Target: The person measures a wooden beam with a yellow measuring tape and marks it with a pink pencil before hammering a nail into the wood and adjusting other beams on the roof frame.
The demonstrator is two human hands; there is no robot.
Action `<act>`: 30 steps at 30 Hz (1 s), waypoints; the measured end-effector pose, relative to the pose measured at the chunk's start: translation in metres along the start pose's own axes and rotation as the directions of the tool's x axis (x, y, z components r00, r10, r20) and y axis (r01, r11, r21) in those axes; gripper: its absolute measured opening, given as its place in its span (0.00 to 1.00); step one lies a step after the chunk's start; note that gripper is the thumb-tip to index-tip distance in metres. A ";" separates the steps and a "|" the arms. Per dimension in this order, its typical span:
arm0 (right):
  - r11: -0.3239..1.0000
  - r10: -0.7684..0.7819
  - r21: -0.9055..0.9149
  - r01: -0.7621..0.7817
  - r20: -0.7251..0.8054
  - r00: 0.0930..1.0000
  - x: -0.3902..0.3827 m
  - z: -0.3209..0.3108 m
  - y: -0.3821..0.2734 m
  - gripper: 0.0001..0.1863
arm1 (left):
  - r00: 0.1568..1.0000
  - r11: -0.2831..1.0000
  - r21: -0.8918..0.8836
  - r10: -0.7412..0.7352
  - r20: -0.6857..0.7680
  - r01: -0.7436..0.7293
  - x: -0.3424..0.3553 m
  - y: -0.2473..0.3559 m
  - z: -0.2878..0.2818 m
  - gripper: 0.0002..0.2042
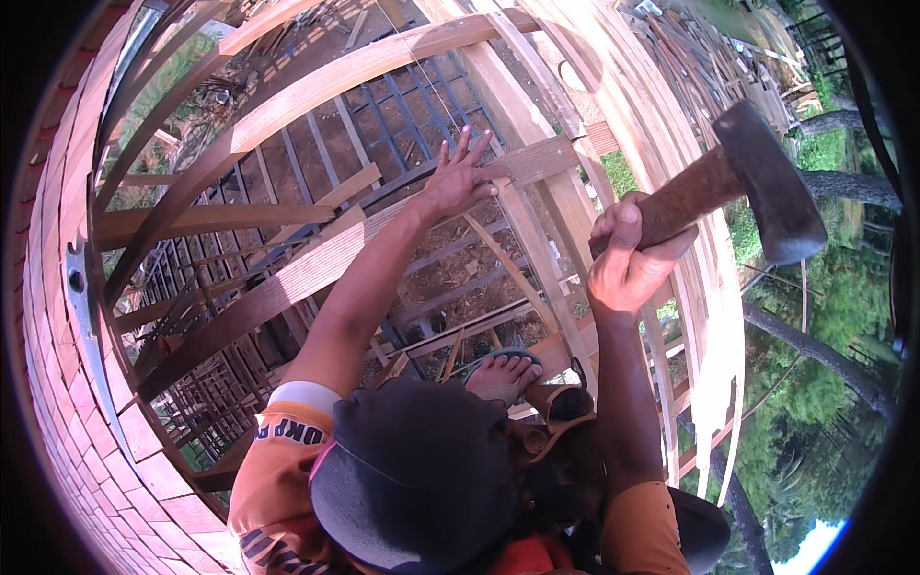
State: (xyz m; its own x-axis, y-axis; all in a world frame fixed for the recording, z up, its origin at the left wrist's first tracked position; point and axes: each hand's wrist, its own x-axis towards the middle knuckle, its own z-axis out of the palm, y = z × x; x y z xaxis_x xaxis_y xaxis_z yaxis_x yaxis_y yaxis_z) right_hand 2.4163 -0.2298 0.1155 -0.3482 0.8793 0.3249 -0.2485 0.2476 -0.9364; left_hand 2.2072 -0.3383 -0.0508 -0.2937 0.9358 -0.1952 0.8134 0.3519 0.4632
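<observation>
1. Your right hand (637,254) is closed around the wooden handle (692,195) of an axe-like tool (774,187), which is raised in the air at the right side.
2. Your left hand (458,180) is at the long wooden beam (307,273), several fingers spread wide; whether the thumb and forefinger pinch something, I cannot tell.
3. At the far left, a grey metal piece (80,305) lies along the reddish shingles (105,412).

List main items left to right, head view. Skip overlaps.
Long tapered metal piece → orange left sleeve → left hand → right hand → dark metal tool head
</observation>
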 end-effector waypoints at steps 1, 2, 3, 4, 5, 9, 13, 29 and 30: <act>0.996 -0.047 0.081 0.044 0.031 0.998 0.001 -0.001 0.005 0.17 | 1.000 1.000 -0.016 0.000 -0.011 0.000 -0.002 0.001 0.000 0.21; 0.998 0.027 0.054 -0.030 0.058 0.998 -0.013 -0.004 0.016 0.17 | 1.000 1.000 -0.016 -0.003 -0.005 0.003 -0.005 -0.001 0.001 0.21; 0.996 0.090 0.011 -0.091 0.080 0.993 -0.022 -0.011 0.024 0.16 | 1.000 1.000 0.003 0.003 0.005 -0.003 -0.001 0.004 0.002 0.21; 0.957 0.269 -0.130 -0.258 0.073 0.960 -0.049 -0.018 0.046 0.16 | 1.000 0.999 0.032 0.006 0.009 -0.006 0.004 0.007 -0.001 0.22; 0.806 0.430 -0.556 -0.204 0.313 0.847 -0.062 -0.029 0.075 0.14 | 1.000 0.999 0.034 0.013 0.003 -0.014 0.004 0.007 -0.002 0.22; 0.684 0.585 -0.718 -0.132 0.430 0.688 -0.051 -0.025 0.070 0.14 | 1.000 0.999 0.044 -0.012 0.020 0.011 0.006 -0.003 -0.012 0.21; 0.912 0.324 -0.311 -0.267 0.146 0.935 0.006 0.003 -0.022 0.12 | 1.000 0.999 0.043 -0.016 0.025 0.014 -0.002 -0.004 0.000 0.21; 0.990 0.067 -0.131 -0.058 0.068 0.995 0.016 0.001 -0.018 0.15 | 1.000 0.999 0.047 0.021 0.001 -0.021 -0.001 -0.010 0.007 0.21; 0.999 0.003 0.045 0.000 -0.071 0.997 0.025 0.012 -0.036 0.15 | 1.000 0.999 0.046 0.018 0.006 -0.018 -0.002 -0.009 0.006 0.21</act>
State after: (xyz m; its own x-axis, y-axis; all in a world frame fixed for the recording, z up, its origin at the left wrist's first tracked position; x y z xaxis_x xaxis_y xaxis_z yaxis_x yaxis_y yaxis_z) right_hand 2.4057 -0.2215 0.1594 -0.2838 0.9069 0.3114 -0.2890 0.2288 -0.9296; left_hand 2.2036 -0.3429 -0.0596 -0.2762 0.9417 -0.1920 0.8409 0.3335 0.4262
